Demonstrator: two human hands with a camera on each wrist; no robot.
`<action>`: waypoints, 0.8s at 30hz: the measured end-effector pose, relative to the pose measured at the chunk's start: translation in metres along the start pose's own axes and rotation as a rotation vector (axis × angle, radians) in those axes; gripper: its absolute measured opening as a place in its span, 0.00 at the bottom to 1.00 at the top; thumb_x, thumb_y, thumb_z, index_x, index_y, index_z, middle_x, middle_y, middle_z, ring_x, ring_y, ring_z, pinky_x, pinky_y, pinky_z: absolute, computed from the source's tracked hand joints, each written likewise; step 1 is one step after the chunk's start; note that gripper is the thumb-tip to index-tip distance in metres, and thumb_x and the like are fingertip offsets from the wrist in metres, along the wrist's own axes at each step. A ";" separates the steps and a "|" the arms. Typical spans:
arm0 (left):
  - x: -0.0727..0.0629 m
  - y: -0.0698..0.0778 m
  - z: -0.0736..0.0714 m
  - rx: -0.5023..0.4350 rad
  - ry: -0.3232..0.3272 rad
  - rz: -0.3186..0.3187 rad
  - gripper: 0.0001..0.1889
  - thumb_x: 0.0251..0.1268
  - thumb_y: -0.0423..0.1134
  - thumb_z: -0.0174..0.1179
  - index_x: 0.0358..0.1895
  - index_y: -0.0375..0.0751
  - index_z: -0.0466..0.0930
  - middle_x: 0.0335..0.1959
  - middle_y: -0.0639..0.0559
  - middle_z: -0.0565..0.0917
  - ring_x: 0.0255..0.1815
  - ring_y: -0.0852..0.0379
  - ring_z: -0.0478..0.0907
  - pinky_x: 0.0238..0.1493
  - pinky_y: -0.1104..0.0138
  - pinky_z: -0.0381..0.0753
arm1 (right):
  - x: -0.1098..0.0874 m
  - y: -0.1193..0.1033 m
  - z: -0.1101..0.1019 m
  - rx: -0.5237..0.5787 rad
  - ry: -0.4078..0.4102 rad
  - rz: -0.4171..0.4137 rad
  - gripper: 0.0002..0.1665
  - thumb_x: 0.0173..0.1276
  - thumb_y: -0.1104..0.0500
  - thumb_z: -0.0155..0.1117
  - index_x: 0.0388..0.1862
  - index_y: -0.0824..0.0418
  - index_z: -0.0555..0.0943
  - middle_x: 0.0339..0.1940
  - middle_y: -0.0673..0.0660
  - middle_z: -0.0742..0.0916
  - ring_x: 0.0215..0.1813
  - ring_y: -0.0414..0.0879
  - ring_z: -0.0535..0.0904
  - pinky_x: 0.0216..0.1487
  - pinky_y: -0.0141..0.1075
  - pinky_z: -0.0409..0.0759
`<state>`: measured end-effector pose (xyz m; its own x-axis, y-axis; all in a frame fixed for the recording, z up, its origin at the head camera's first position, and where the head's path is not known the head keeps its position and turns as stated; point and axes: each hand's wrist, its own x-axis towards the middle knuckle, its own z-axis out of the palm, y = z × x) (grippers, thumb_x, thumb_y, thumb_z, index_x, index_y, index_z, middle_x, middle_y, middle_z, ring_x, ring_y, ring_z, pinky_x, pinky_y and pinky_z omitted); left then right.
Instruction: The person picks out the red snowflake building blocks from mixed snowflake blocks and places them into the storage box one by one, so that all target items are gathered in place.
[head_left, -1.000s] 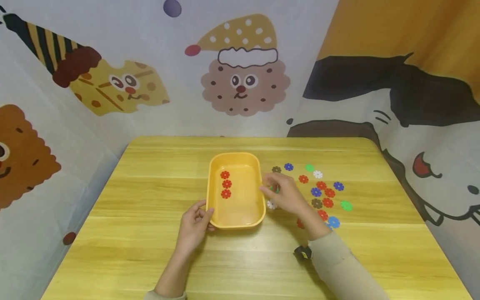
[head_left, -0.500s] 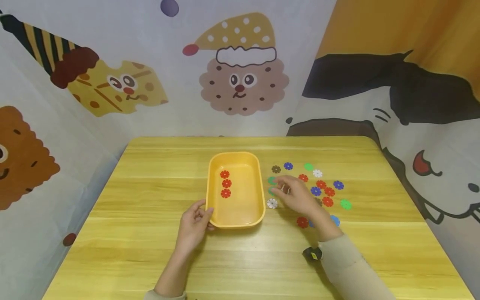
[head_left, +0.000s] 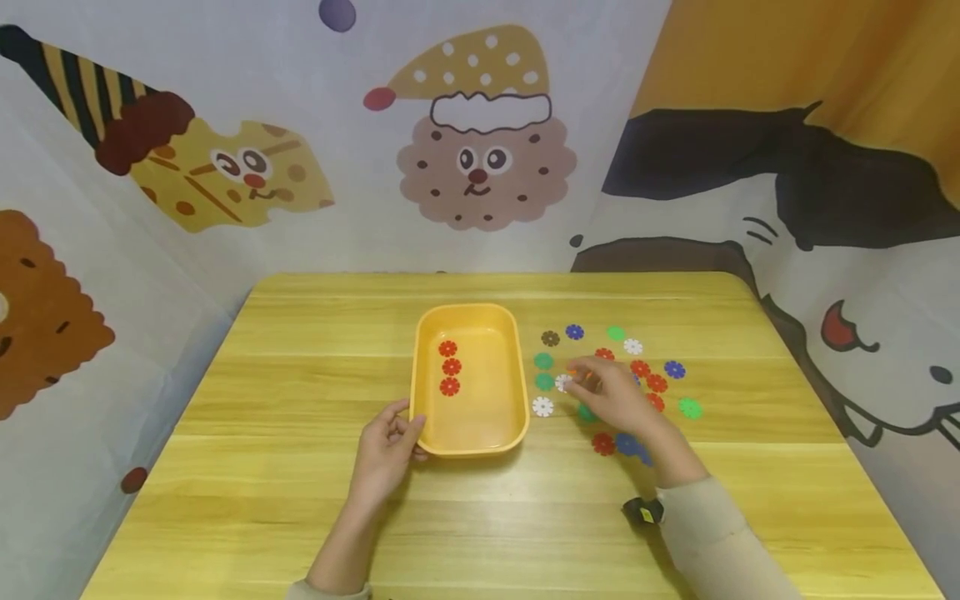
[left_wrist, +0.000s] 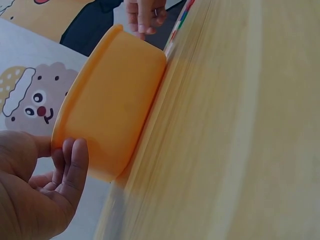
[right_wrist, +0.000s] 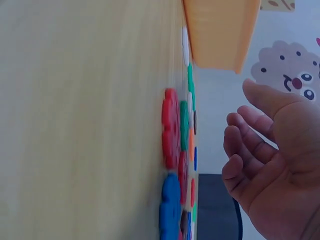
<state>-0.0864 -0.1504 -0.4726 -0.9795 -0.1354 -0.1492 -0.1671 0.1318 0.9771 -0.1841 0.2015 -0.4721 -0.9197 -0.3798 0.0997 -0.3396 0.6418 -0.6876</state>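
A yellow-orange plastic tray (head_left: 487,421) stands on the table, with three red flower-shaped discs (head_left: 451,367) in a column inside. My left hand (head_left: 386,450) grips the tray's near left corner; in the left wrist view its thumb and fingers pinch the rim. My right hand (head_left: 618,396) is over the loose discs right of the tray, fingers loosely bent and nothing between them. Near its fingertips lie a white disc (head_left: 562,382) and a green disc (head_left: 544,382). The right wrist view shows the hand (right_wrist: 272,165) above the flat discs, including a red disc (right_wrist: 170,130). Some discs are hidden under this hand.
More red, blue, green, white and brown discs spread across the right of the wooden table (head_left: 300,375). A blue disc (head_left: 627,444) lies beneath the right forearm. A small black device (head_left: 642,511) sits by the right cuff. A cartoon-printed cloth (head_left: 480,242) hangs behind the table.
My right hand has moved right, from beside the tray's edge to over the loose discs, uncovering green and white ones. My left hand and the red discs in the tray stay put.
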 end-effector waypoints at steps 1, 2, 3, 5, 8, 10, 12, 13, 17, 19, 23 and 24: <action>0.000 0.000 0.000 0.000 0.001 -0.002 0.26 0.74 0.34 0.61 0.70 0.27 0.67 0.31 0.38 0.80 0.26 0.50 0.84 0.32 0.60 0.91 | -0.001 0.002 -0.001 0.005 -0.001 0.006 0.23 0.71 0.57 0.69 0.61 0.66 0.80 0.42 0.55 0.87 0.40 0.46 0.82 0.39 0.39 0.87; 0.000 0.000 0.000 -0.001 0.003 -0.004 0.26 0.74 0.34 0.61 0.70 0.27 0.67 0.31 0.38 0.80 0.26 0.50 0.84 0.32 0.60 0.91 | -0.002 0.003 -0.002 0.008 -0.004 0.005 0.23 0.71 0.57 0.69 0.61 0.66 0.80 0.43 0.55 0.88 0.40 0.46 0.83 0.40 0.39 0.87; 0.000 0.000 0.000 0.000 0.004 -0.003 0.26 0.74 0.34 0.61 0.70 0.27 0.67 0.31 0.38 0.80 0.26 0.50 0.83 0.32 0.60 0.91 | -0.003 0.005 -0.003 0.012 -0.006 0.002 0.23 0.71 0.57 0.70 0.61 0.66 0.80 0.43 0.55 0.87 0.41 0.46 0.83 0.40 0.39 0.87; 0.001 0.000 0.000 -0.002 0.004 -0.004 0.26 0.74 0.34 0.61 0.70 0.27 0.67 0.31 0.37 0.80 0.26 0.50 0.83 0.31 0.61 0.91 | -0.005 0.009 -0.004 0.020 -0.011 -0.010 0.22 0.70 0.57 0.70 0.59 0.66 0.81 0.44 0.56 0.87 0.41 0.46 0.83 0.41 0.38 0.88; 0.001 0.000 0.001 -0.002 0.002 -0.003 0.26 0.74 0.33 0.61 0.70 0.27 0.67 0.31 0.37 0.80 0.26 0.50 0.83 0.31 0.62 0.91 | -0.007 0.014 -0.007 0.019 -0.016 -0.027 0.22 0.69 0.58 0.71 0.58 0.67 0.81 0.44 0.57 0.87 0.41 0.46 0.84 0.43 0.37 0.88; 0.001 0.000 0.001 0.000 0.001 -0.002 0.26 0.74 0.33 0.61 0.70 0.27 0.67 0.31 0.37 0.80 0.26 0.50 0.83 0.31 0.62 0.91 | -0.009 0.018 -0.008 0.013 -0.019 -0.027 0.22 0.69 0.57 0.72 0.57 0.66 0.82 0.45 0.57 0.87 0.42 0.47 0.84 0.44 0.38 0.88; 0.001 0.001 0.001 0.005 0.001 -0.003 0.26 0.74 0.34 0.60 0.70 0.27 0.67 0.31 0.38 0.80 0.26 0.50 0.83 0.31 0.61 0.91 | -0.010 0.021 -0.011 0.000 -0.023 -0.014 0.23 0.68 0.56 0.72 0.58 0.65 0.81 0.46 0.57 0.87 0.43 0.47 0.84 0.45 0.40 0.88; 0.001 0.001 0.000 0.007 0.001 -0.004 0.26 0.74 0.34 0.61 0.70 0.27 0.67 0.31 0.38 0.80 0.26 0.50 0.83 0.31 0.61 0.91 | -0.011 0.023 -0.012 -0.006 -0.026 -0.008 0.24 0.68 0.56 0.72 0.59 0.65 0.81 0.46 0.57 0.87 0.43 0.47 0.84 0.45 0.40 0.88; 0.000 0.002 0.000 0.010 -0.002 -0.010 0.27 0.74 0.35 0.61 0.70 0.27 0.66 0.32 0.36 0.80 0.27 0.49 0.84 0.32 0.61 0.91 | -0.016 0.028 -0.017 -0.036 -0.047 0.019 0.26 0.67 0.57 0.73 0.61 0.64 0.80 0.48 0.56 0.86 0.44 0.47 0.82 0.44 0.40 0.86; 0.000 0.002 0.000 0.011 -0.004 -0.010 0.27 0.74 0.35 0.61 0.71 0.27 0.66 0.33 0.36 0.81 0.27 0.49 0.84 0.32 0.61 0.91 | -0.018 0.030 -0.020 -0.051 -0.057 0.022 0.25 0.67 0.57 0.74 0.60 0.64 0.81 0.47 0.56 0.86 0.42 0.46 0.80 0.43 0.39 0.85; 0.000 0.002 0.000 0.014 -0.006 -0.009 0.27 0.74 0.36 0.61 0.71 0.28 0.66 0.32 0.37 0.80 0.27 0.48 0.84 0.32 0.62 0.91 | -0.022 0.032 -0.023 -0.064 -0.076 0.043 0.21 0.67 0.56 0.74 0.55 0.64 0.82 0.44 0.55 0.85 0.40 0.46 0.79 0.44 0.41 0.84; 0.000 0.002 0.000 0.015 -0.006 -0.009 0.27 0.75 0.36 0.61 0.71 0.28 0.66 0.32 0.38 0.80 0.27 0.48 0.84 0.32 0.62 0.91 | -0.022 0.032 -0.023 -0.066 -0.083 0.052 0.21 0.67 0.55 0.74 0.54 0.63 0.82 0.43 0.55 0.85 0.40 0.47 0.79 0.44 0.42 0.83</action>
<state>-0.0863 -0.1503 -0.4705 -0.9785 -0.1305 -0.1594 -0.1779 0.1451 0.9733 -0.1790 0.2464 -0.4798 -0.9179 -0.3967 0.0037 -0.3066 0.7034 -0.6413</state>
